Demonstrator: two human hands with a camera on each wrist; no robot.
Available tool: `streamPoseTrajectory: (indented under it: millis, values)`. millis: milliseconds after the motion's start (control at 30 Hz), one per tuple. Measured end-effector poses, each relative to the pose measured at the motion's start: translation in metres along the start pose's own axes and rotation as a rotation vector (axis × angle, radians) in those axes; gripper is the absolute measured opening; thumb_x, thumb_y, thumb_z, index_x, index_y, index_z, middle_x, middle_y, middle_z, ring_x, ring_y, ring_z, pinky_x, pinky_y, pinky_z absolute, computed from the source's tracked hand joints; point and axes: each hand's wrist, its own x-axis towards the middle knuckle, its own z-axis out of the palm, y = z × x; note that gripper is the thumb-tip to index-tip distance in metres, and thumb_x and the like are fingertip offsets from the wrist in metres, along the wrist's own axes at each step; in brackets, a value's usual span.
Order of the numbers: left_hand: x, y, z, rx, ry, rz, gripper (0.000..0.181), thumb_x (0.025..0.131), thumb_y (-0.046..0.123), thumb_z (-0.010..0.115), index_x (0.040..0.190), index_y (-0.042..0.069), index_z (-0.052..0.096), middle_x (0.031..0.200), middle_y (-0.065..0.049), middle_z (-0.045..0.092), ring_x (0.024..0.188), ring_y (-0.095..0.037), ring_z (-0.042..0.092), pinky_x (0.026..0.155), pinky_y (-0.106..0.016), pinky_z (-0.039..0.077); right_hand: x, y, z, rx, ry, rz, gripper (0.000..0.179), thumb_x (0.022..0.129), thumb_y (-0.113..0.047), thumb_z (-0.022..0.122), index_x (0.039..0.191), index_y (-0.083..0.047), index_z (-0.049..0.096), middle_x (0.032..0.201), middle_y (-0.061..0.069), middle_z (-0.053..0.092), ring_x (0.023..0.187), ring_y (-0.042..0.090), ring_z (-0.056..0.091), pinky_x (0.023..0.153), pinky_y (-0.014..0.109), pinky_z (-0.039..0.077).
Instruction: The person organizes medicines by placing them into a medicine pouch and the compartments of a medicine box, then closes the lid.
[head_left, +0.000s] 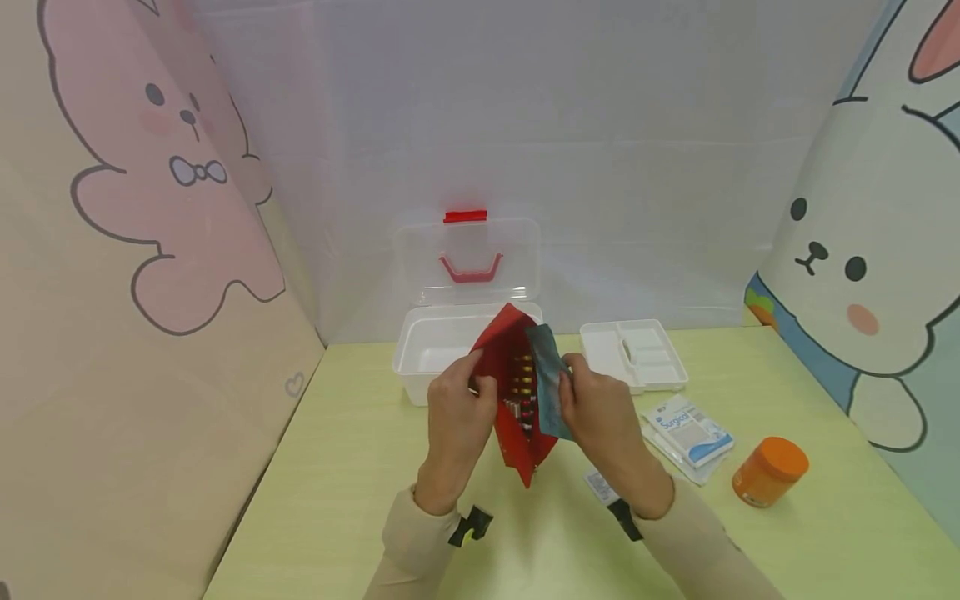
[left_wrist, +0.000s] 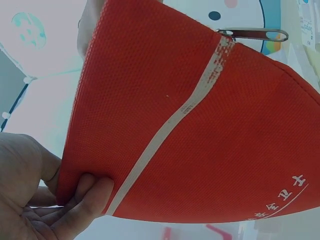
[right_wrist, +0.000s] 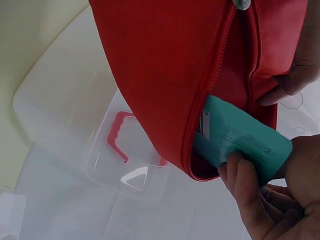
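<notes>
Chief hazards, by judgement: spillage of the small yellow- and red-marked items [head_left: 527, 379] through the gaping mouth of the red pouch [head_left: 500, 346], from excessive tilt; snagging of the teal packet [head_left: 550, 396] on the zip [right_wrist: 192, 130], from skewed movement; collapse of the opening, from a slackened left hold. Pouch: aloft over the surface [head_left: 337, 467], before the white box [head_left: 411, 387], with packet partly inside the mouth. Left grip [head_left: 459, 410]: pinching the pouch's edge. Right grip [head_left: 603, 408]: fingers curled round the packet. Forearms: extended forward, converging, the right more slanted.
</notes>
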Motion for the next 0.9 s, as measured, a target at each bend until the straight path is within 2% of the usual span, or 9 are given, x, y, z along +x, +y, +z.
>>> streamPoseTrajectory:
  millis: [233,467,700,900]
  values:
    - [-0.002,0.002,0.001,-0.032,-0.015,-0.02,0.028,0.082,-0.005,0.058,0.107,-0.005,0.071,0.089,-0.015,0.073,0.065,-0.019,0.06,0.057,-0.027,0.051,-0.003,0.002,0.01,0.001,-0.031,0.041,0.016,0.086,-0.004,0.066,0.1,0.004,0.061,0.062,0.02,0.064,0.05,0.035,0.061,0.049,0.049,0.048]
    - [-0.004,0.006,0.003,-0.082,-0.044,-0.022,0.028,0.084,-0.004,0.058,0.109,-0.005,0.071,0.092,-0.016,0.074,0.065,-0.019,0.061,0.053,-0.021,0.05,-0.004,0.003,0.017,0.009,-0.091,0.089,0.017,0.087,-0.006,0.065,0.102,0.003,0.061,0.064,0.021,0.065,0.052,0.035,0.06,0.05,0.048,0.049]
    - [-0.005,0.009,0.006,-0.103,-0.065,-0.02,0.028,0.085,-0.004,0.059,0.11,-0.004,0.07,0.093,-0.015,0.074,0.067,-0.019,0.063,0.055,-0.021,0.052,-0.006,0.003,0.024,0.008,-0.145,0.152,0.023,0.09,-0.008,0.065,0.108,0.004,0.06,0.072,0.025,0.067,0.055,0.035,0.062,0.051,0.047,0.051]
    - [-0.007,0.01,0.008,-0.118,-0.083,-0.016,0.028,0.085,-0.003,0.058,0.11,-0.002,0.071,0.092,-0.014,0.074,0.066,-0.017,0.062,0.055,-0.02,0.051,-0.011,0.002,0.032,0.024,-0.173,0.151,0.017,0.089,-0.005,0.064,0.103,0.004,0.058,0.066,0.024,0.063,0.055,0.037,0.061,0.048,0.047,0.048]
